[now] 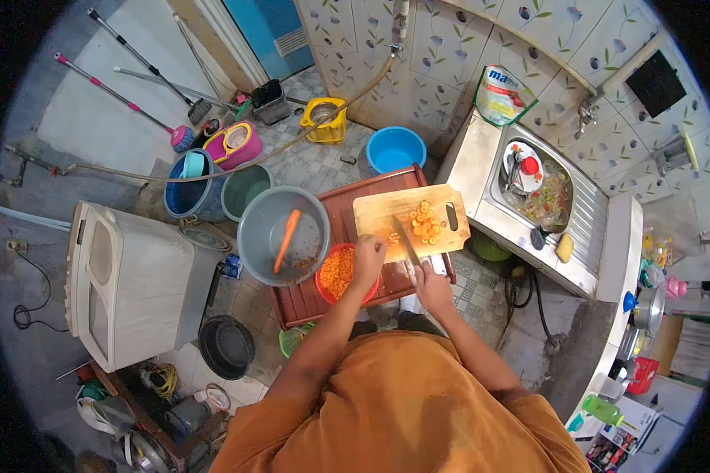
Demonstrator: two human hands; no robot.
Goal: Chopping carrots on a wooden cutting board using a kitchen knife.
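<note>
My right hand (433,287) grips the handle of a kitchen knife (404,236), its blade pointing away from me over a wooden cutting board (371,214). Orange carrot slices (425,222) lie loosely grouped right of the blade, with small chopped carrot bits (393,238) just left of it. At the board's near left edge is my left hand (369,254), fingers curled; whether anything is pinched in them is hidden. Beneath that wrist, a red bowl (318,282) holds diced carrot (335,272). One whole peeled carrot (287,239) rests in the grey basin (253,236) to the left.
A low reddish-brown wooden table (343,207) carries the board. Right of it, a steel sink (589,207) holds dishes. A blue basin (396,149) stands on the floor beyond the table. Leftward are a washing machine (195,284) and a black basin (226,347). A hose (284,148) spans the far side.
</note>
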